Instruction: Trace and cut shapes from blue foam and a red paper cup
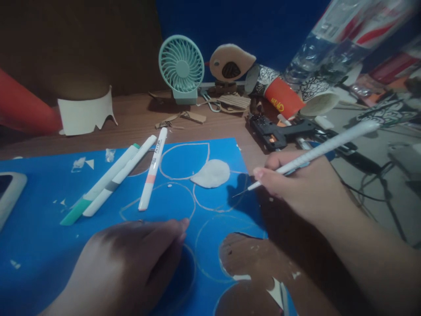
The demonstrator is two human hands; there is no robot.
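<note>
A white pen (315, 152), at right of centre, is gripped in the right hand (296, 184), its fine tip just above the right edge of a blue sheet (39, 219) marked with drawn circles. The left hand (131, 263) lies flat on the sheet at lower left, fingers together, holding nothing. Three markers (125, 180) and a pale disc (212, 173), possibly foam, rest mid-sheet. A small fan (181, 66) stands on the tabletop (138, 118) behind.

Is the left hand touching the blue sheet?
Touching. The head view shows the left hand lying flat on the blue sheet, no gap visible.
</note>
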